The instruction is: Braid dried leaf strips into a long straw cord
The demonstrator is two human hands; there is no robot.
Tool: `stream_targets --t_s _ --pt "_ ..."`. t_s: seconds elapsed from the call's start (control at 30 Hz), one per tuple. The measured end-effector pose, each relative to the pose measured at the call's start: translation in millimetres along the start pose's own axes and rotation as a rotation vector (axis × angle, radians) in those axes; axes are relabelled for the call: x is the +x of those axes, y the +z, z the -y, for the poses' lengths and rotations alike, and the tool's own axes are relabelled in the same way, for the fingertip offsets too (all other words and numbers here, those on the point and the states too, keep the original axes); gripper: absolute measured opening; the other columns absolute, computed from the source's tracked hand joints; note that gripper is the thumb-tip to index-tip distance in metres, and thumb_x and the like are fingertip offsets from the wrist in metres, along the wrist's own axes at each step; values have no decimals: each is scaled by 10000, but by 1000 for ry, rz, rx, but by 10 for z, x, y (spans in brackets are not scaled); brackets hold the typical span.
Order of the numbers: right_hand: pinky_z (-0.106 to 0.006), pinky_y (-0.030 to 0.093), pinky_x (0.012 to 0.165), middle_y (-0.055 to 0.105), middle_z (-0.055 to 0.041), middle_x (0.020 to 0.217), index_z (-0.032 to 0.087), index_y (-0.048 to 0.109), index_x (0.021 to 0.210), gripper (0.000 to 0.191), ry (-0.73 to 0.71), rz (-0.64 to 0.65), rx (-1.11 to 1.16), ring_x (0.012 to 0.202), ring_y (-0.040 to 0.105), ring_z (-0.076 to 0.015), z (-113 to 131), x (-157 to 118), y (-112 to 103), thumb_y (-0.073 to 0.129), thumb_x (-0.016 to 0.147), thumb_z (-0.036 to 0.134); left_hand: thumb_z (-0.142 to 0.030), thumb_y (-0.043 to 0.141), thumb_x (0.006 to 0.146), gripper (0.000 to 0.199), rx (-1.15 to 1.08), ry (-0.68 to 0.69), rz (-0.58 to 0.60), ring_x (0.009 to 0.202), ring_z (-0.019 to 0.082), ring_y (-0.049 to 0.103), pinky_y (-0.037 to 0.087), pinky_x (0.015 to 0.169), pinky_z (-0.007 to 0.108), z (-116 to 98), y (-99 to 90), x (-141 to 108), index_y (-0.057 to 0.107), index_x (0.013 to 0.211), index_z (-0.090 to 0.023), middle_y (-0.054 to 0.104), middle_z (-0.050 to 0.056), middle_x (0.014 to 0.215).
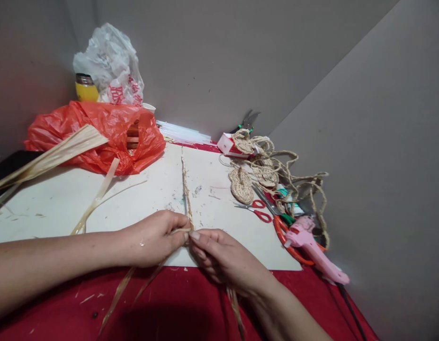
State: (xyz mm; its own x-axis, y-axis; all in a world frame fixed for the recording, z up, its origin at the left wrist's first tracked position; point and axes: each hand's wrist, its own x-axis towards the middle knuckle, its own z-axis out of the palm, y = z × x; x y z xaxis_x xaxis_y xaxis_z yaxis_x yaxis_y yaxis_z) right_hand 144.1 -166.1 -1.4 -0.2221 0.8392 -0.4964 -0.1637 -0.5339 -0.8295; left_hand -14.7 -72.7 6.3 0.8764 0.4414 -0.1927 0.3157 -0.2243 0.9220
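Note:
A thin braid of dried plant fibre runs up the middle of the white board from between my hands. My left hand is closed, thumb and finger pinching a pale strand at the braid's lower end. Right beside it, my right hand pinches the same end between thumb and fingertips. Loose fibre strips hang below my left hand, and another strip trails under my right wrist. The fingertips of the two hands nearly touch, hiding the exact crossing of the strands.
Red-handled scissors, coiled braided pieces and a pink glue gun lie at the right. A red plastic bag and wide dried strips are at the left. Glue sticks lie at the back; grey walls enclose the red-covered table.

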Motion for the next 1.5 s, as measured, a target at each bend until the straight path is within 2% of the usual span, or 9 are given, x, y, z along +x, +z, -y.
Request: stream_targets --t_s 0.17,0.43,0.6,0.67,0.83,1.03,1.23,1.4,1.5 --pt "-146 142 300 326 111 441 175 479 670 359 -1 -26 44 329 188 -23 7 4 26 545 842 483 -278 409 847 233 -20 -3 34 643 101 445 350 615 213 1 -3 2 586 783 -141 537 -22 685" --pt "-169 93 318 263 115 378 188 369 518 399 -61 -94 54 321 153 -18 6 55 51 582 798 378 -273 448 804 188 -7 -9 7 592 89 383 316 547 195 -84 -5 -30 541 693 -154 428 -47 607" --pt "-178 108 323 285 109 343 148 528 547 322 -121 -220 -3 302 192 -23 -42 57 84 570 785 361 -321 368 839 203 -241 -274 198 391 95 404 321 396 196 -177 20 -91 512 853 -179 496 -46 521" --pt "-178 111 321 286 110 340 158 498 529 339 -134 -210 29 306 183 -23 -51 51 102 584 779 369 -360 360 855 209 -340 -322 221 367 110 452 344 363 199 -189 61 -113 470 888 -184 548 -27 536" --pt "-178 103 315 270 122 371 191 368 509 406 -117 -135 148 311 145 -16 -34 33 161 623 762 380 -383 407 853 243 -447 -294 107 399 111 505 381 370 192 -149 201 -151 463 957 -171 587 -3 596" --pt "-182 126 340 521 29 429 133 540 589 384 -135 -117 107 331 280 -25 -79 56 188 611 789 453 -260 489 771 243 -386 -271 -23 497 87 511 377 433 171 -161 306 -197 480 996 -168 568 -11 695" --pt "-174 94 314 317 118 340 167 479 579 355 -109 -174 172 306 162 -18 -97 54 150 690 726 412 -277 502 739 172 -139 -264 24 415 54 299 204 388 184 -214 100 -155 572 839 -156 376 -77 510" --pt "-166 86 312 300 123 362 156 525 623 306 -124 -133 199 318 147 -17 -70 29 112 685 744 387 -259 531 700 177 -70 -166 -167 557 98 447 327 515 205 -165 -8 -44 596 827 -154 528 -32 611" --pt "-164 87 315 301 123 370 137 579 686 278 -124 -107 185 325 147 -17 -59 20 107 669 762 389 -242 503 706 169 -269 -171 -89 618 116 505 385 599 227 -144 34 -20 556 842 -157 556 -25 650"
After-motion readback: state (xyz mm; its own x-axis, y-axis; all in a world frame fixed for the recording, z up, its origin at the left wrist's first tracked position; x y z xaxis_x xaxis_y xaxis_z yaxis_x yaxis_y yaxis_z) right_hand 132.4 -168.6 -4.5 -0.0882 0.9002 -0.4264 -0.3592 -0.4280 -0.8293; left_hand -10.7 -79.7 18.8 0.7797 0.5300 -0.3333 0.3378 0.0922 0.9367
